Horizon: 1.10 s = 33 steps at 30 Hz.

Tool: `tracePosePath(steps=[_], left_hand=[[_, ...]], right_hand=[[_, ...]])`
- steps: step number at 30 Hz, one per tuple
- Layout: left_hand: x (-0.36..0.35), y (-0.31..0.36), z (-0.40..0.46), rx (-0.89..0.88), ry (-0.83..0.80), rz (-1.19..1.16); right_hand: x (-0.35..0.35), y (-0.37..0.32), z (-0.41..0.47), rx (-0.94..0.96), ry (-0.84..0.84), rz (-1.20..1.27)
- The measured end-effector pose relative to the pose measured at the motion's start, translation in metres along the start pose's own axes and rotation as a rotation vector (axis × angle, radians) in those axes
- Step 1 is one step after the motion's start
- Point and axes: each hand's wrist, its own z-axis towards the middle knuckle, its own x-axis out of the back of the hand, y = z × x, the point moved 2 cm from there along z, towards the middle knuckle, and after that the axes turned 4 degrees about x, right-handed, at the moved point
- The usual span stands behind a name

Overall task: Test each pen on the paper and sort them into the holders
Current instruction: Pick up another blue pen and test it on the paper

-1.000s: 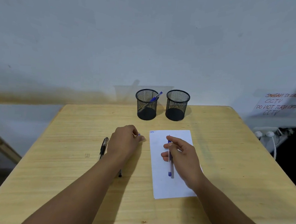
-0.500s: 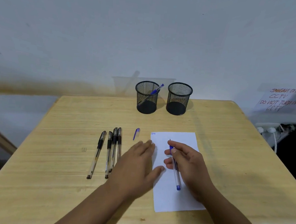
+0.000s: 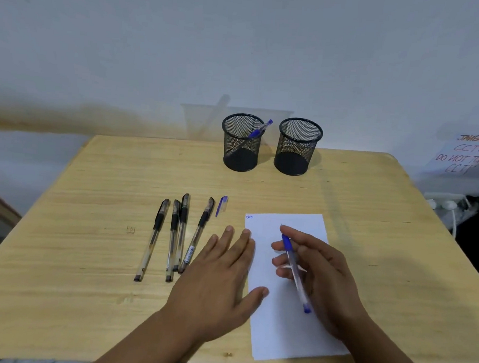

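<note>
My right hand [image 3: 322, 279] grips a blue pen [image 3: 294, 271] with its tip near the top of the white paper [image 3: 279, 332]. My left hand [image 3: 221, 281] lies flat with straight fingers on the paper's left edge. A small blue scribble marks the paper's top left corner. Several black pens [image 3: 173, 239] lie side by side on the table left of the paper. A blue pen cap [image 3: 221, 205] lies just beyond them. Two black mesh holders stand at the back: the left holder [image 3: 242, 143] has one blue pen in it, the right holder [image 3: 296, 147] looks empty.
The wooden table [image 3: 88, 256] stands against a pale wall. A handwritten paper notice [image 3: 470, 156] hangs at the far right, above a white power strip with plugs [image 3: 444, 202] off the table's right edge.
My left hand let go of the blue cap, drew back from the pens and settled flat on the paper's left edge. The right hand turned the pen tip onto the paper.
</note>
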Motion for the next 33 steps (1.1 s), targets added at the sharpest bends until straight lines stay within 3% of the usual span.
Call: tracePosePath(steps=[4,11,27,33], left_hand=[[-0.001,-0.001,0.001,0.003,0.001,0.004],[-0.001,-0.001,0.003,0.017,0.015,-0.016],[0.002,-0.001,0.008,0.056,0.014,-0.030],[0.002,-0.001,0.007,0.055,0.021,-0.024]], right_hand=[[0.001,-0.006,0.014,0.068,0.031,-0.184],[-0.014,-0.017,0.048,0.087,0.202,-0.282],[-0.025,-0.001,0.075,0.132,0.189,-0.503],[-0.025,0.002,0.075,0.146,0.211,-0.481]])
